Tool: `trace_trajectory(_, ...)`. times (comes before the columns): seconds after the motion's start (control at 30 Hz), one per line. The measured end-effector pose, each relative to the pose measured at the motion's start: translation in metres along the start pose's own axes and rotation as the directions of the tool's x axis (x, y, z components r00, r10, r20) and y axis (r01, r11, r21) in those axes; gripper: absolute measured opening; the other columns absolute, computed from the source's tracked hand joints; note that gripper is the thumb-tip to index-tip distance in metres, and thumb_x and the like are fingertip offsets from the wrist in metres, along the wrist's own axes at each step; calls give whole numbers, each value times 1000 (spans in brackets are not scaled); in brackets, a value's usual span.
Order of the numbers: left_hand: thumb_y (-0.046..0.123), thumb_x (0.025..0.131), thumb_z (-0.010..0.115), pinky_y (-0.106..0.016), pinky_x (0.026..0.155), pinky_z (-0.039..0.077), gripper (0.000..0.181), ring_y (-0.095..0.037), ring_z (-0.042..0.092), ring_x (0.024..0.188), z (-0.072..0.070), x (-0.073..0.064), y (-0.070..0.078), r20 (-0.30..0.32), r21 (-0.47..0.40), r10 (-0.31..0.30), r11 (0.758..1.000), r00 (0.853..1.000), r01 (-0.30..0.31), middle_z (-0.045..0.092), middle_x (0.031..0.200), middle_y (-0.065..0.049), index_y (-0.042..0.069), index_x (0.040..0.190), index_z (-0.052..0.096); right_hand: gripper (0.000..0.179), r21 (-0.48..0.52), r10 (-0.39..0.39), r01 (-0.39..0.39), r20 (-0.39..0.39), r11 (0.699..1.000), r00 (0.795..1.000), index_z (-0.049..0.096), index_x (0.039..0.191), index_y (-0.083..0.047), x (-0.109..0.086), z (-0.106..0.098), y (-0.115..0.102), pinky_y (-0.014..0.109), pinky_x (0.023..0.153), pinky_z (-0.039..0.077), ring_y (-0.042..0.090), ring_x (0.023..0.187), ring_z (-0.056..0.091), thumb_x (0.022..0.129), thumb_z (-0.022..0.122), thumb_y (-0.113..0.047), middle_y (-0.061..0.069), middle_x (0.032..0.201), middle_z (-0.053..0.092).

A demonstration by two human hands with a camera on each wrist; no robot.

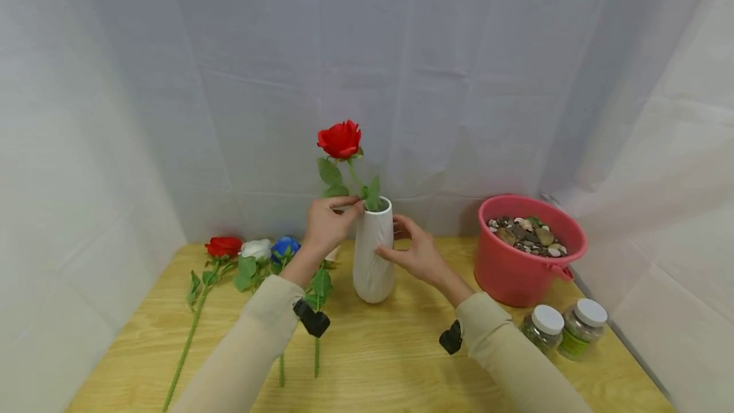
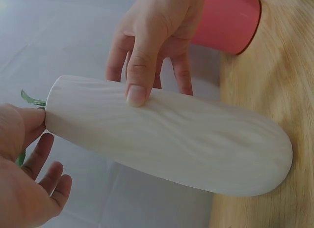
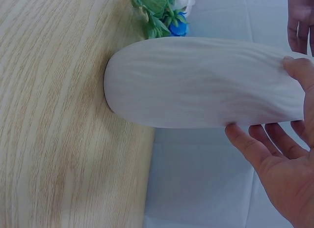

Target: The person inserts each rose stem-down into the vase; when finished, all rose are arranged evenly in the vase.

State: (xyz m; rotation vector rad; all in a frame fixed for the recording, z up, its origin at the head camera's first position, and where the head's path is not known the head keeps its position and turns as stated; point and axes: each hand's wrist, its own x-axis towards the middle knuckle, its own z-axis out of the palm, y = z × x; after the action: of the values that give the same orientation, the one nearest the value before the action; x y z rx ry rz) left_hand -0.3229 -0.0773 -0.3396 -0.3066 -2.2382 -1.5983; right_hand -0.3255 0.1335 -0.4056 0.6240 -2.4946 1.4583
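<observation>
A white ribbed vase stands upright on the wooden table. The red rose leans left above it, its leaves at the vase's mouth and its lower stem hidden inside. At the rim, my left hand pinches the rose's stem between thumb and index finger; the left wrist view shows a green leaf beside those fingers. My right hand grips the vase's upper part from the right, thumb in front and fingers round the far side. In the right wrist view the vase has its base on the table.
On the left lie another red rose, a white rose and a blue rose, with more stems partly behind my left arm. A pink bucket of stones stands right, near two white-lidded jars. A pale curtain hangs behind the table.
</observation>
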Motion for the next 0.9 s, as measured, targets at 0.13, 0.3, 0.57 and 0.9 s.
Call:
trace_trajectory(0.13, 19, 96, 79, -50, 88, 65, 27, -39, 75, 103, 0, 0, -1, 2, -38, -1, 999, 1000, 1, 78, 112, -22, -1, 114, 80, 71, -5, 1, -1, -4, 1000, 1000, 53, 148, -10, 0, -1, 1, 52, 101, 60, 37, 119, 68, 88, 88, -25, 17, 131, 70)
trace_trajectory(0.3, 26, 100, 76, -51, 88, 65, 33, -39, 74, 105, -1, -1, -2, 17, -33, 2, 999, 1000, -2, 78, 114, -22, -1, 117, 79, 71, -13, 3, -3, -2, 1000, 1000, 53, 149, -11, 0, 0, 1, 51, 102, 59, 34, 119, 69, 89, 88, -26, 16, 132, 70)
trace_trajectory(0.57, 35, 107, 63, -31, 53, 31, 34, -23, 33, 54, 0, -1, -1, 99, 19, -12, 1000, 995, 10, 48, 51, -3, 8, 117, 81, 71, -4, 13, -13, 8, 1000, 1000, 52, 150, -10, 0, 0, 1, 53, 104, 58, 37, 121, 68, 90, 87, -27, 16, 134, 69)
trace_trajectory(0.9, 25, 99, 77, -38, 80, 60, 27, -38, 73, 98, 2, -1, 0, 27, -80, -30, 996, 999, 33, 80, 93, -21, -1, 105, 82, 72, 2, 21, -21, 10, 1000, 1000, 52, 150, -10, 0, -1, 0, 54, 103, 59, 37, 121, 68, 89, 87, -27, 17, 135, 69)
